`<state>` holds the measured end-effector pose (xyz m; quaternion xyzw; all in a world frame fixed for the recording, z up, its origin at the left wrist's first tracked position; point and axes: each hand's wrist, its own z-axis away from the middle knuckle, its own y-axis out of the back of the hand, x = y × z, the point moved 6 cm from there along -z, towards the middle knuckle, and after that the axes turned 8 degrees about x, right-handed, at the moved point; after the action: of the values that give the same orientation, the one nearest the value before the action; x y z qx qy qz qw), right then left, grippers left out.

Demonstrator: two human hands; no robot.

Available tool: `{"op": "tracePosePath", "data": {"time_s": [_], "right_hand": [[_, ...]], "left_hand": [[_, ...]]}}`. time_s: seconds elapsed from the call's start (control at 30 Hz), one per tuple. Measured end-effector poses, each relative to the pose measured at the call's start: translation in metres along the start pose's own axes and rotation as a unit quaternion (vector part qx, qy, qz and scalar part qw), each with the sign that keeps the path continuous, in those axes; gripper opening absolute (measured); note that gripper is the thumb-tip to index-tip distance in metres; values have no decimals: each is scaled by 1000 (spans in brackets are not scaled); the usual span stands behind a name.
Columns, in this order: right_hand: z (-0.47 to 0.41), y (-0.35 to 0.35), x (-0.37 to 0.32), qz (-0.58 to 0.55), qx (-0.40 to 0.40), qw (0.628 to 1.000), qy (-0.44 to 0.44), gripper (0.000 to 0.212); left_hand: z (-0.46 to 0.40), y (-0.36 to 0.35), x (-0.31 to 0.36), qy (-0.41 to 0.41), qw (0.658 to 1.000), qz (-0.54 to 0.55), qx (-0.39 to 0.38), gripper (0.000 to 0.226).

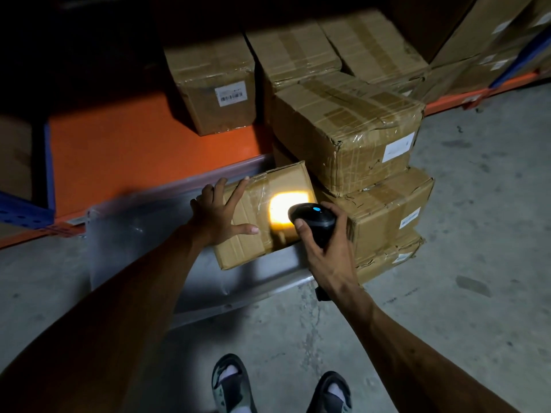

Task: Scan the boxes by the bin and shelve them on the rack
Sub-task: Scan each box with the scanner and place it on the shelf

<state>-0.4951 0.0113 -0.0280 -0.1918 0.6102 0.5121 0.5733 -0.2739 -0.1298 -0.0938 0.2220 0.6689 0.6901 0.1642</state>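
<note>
Over the near rim of a clear plastic bin (143,234) on the concrete floor (477,234), a taped cardboard box (247,231) rests at a tilt, its far corner toward the rack. On its top lies the left hand (219,213), palm down, fingers spread flat and grasping nothing. Just to the right, the right hand (325,251) is wrapped around the grip of a black handheld scanner (313,217), thumb along its left side; a small blue dot shows on the scanner's head. A bright yellow-white patch of light falls on the box top directly ahead of the scanner (too washed out to tell whether a label lies beneath it).

Touching the box's right side stands a stack of cardboard boxes (384,216), each with a white label on its right-hand face; the top one (348,129) is dented and heavily taped. Behind, on the orange shelf (119,150) of the rack, sits a box with a barcode label (217,84) facing forward, and beside it further boxes (337,46) in a row. A blue rack upright (21,210) shows at far left. Two sandalled feet (280,389) stand on the floor at the bottom edge.
</note>
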Motion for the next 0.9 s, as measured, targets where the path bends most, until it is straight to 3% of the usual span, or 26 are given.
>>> {"op": "tracePosePath", "data": {"time_s": [0.2,0.37,0.57,0.9], "right_hand": [[0,-4,-5,16,-2,1000,-3,64],[-2,-3,-8,22,18,1000,3,66],[-12,8,-27,38,30,999,0,71],[-124,62,-102,135,88,986,50,68]], "left_hand": [[0,0,-4,12,1000,-7,-3,115],[1,-7,-4,70,995,17,-70,115],[3,-3,9,111,988,64,-89,113],[-12,11,17,211,954,110,-184,116]]}}
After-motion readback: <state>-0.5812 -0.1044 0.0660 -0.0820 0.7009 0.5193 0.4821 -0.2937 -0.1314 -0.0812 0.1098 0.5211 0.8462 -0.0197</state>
